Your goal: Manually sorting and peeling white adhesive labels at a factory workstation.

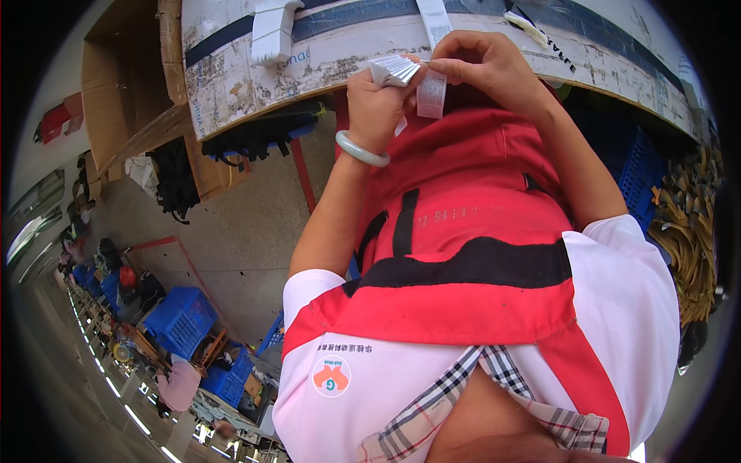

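Presently held: stack of white labels point(392, 69), fanned, gripped in the left hand point(376, 104) just above the person's red apron point(463, 224) and close under the edge of the table point(324, 58). Left fingers clamped round the stack's lower end; its long axis runs up and to the right, toward the other hand.

Single label strip point(431, 94): white, printed, hanging upright, long axis vertical, just beside the stack on its right side. Right hand point(482, 65) pinches its top edge, fingers together on the strip, thumb and forefinger meeting. Right hand is the nearer to the strip; left hand nearer the stack.

Adjacent: pale green bangle point(361, 150) on the left wrist. Further label strips point(272, 31) lie on the worn table above. Cardboard box point(127, 85) stands to the left; blue crates point(179, 320) on the floor beyond.
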Demonstrator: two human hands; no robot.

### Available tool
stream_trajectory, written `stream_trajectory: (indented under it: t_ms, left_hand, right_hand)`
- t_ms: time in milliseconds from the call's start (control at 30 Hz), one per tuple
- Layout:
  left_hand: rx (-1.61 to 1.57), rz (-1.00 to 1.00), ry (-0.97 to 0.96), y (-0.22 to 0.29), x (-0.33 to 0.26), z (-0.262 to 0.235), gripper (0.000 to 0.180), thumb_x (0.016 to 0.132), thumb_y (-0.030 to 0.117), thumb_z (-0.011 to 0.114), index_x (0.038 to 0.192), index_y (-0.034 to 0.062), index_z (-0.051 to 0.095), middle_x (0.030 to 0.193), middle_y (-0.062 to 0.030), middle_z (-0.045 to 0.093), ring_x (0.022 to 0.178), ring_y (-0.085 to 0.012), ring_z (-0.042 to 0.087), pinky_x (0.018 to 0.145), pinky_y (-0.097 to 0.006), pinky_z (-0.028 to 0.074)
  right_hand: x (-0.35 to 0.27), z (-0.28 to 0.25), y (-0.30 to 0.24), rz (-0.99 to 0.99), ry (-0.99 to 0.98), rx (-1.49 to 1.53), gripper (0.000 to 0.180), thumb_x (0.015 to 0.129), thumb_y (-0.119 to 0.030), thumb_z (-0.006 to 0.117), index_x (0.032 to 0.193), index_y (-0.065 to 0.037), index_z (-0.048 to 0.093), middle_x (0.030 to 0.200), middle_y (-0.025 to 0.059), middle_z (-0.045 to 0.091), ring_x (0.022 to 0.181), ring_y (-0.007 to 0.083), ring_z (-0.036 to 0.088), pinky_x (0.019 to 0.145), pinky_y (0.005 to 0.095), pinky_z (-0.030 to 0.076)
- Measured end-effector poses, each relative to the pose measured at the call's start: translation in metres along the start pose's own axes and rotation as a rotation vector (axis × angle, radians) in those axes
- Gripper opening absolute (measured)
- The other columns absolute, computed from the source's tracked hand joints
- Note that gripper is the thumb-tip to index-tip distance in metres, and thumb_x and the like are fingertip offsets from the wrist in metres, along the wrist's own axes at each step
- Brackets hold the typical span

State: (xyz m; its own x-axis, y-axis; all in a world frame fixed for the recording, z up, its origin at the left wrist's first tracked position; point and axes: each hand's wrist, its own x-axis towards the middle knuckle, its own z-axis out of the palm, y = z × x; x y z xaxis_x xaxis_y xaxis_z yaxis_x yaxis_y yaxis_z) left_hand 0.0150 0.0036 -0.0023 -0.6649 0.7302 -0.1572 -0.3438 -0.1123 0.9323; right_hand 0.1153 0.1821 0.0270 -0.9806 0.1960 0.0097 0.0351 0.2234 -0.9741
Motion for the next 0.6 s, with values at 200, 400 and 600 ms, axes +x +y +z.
stream_trajectory:
  t_ms: [200,400,600]
  left_hand:
    - [-0.234,-0.285,-0.118,0.008,-0.006,0.007,0.043,0.092,0.041,0.061,0.095,-0.0018,0.065,0.075,-0.0083,0.065,0.060,-0.0129,0.062,0.051,-0.022,0.048]
    - [-0.323,-0.308,-0.233,-0.001,-0.009,0.006,0.057,0.091,0.055,0.055,0.099,-0.0010,0.062,0.078,-0.0075,0.066,0.066,-0.0133,0.065,0.056,-0.023,0.052]
    - [-0.220,-0.372,-0.265,0.003,-0.011,-0.001,0.016,0.088,0.010,0.069,0.100,0.0038,0.061,0.077,-0.0036,0.061,0.064,-0.0107,0.059,0.053,-0.022,0.046]
  right_hand:
    - [-0.002,0.010,-0.032,0.161,-0.064,0.215,0.020,0.089,-0.022,0.070,0.090,-0.001,0.068,0.075,0.0015,0.063,0.066,0.0063,0.056,0.060,0.0180,0.044]
    - [-0.008,0.022,-0.003,0.149,0.042,0.122,0.017,0.090,-0.018,0.068,0.094,-0.001,0.069,0.073,0.0017,0.063,0.069,0.0067,0.059,0.063,0.0217,0.050]
    - [-0.009,0.019,-0.010,0.067,0.061,-0.003,0.015,0.088,-0.016,0.069,0.094,-0.002,0.069,0.077,0.0024,0.065,0.072,0.0079,0.060,0.067,0.0213,0.050]
